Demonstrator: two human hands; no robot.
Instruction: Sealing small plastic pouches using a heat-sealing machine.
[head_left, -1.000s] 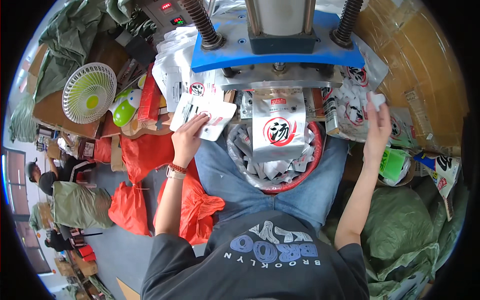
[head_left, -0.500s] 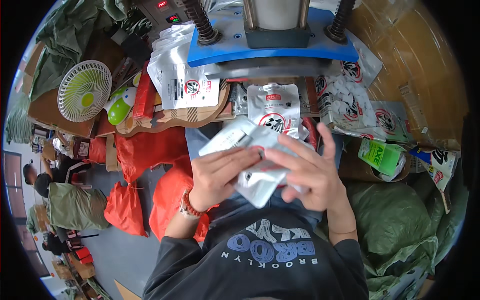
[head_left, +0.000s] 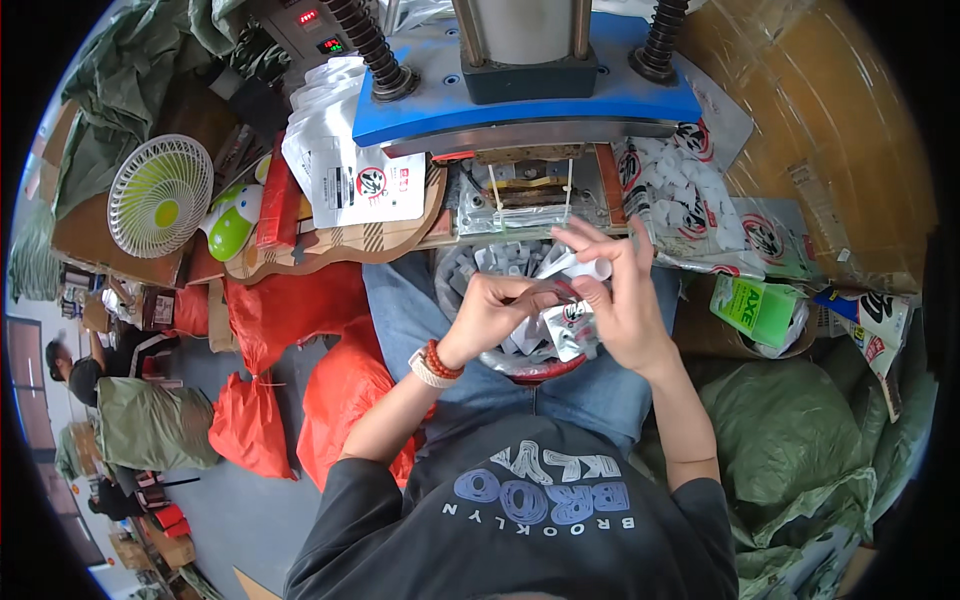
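Over a basin [head_left: 440, 275] between my knees, both hands are close together. The fingers of my left hand [head_left: 495, 315] are pinched at the upper edge of a silver pouch [head_left: 570, 332] with a dark printed mark, which hangs foreshortened between my hands. My right hand [head_left: 630, 305] has a small white plastic spout [head_left: 598, 268] between thumb and forefinger, with the other fingers raised and spread. Silver pouches and small pale pieces [head_left: 480, 268] fill the basin. My fingers partly hide where spout and pouch meet.
Ahead stands a press with a blue plate [head_left: 530, 90] above a lower die [head_left: 530, 195]. Silver pouches [head_left: 365, 185] are stacked left of it, near a fan [head_left: 160, 195]. White spouts [head_left: 690, 190] lie on the right. Red bags [head_left: 345, 400] and a green sack [head_left: 785, 430] flank me.
The flat pouch at the press's front edge is gone from there, and the lower die shows. My hands have drawn together, and a white spout now shows in my right fingers.
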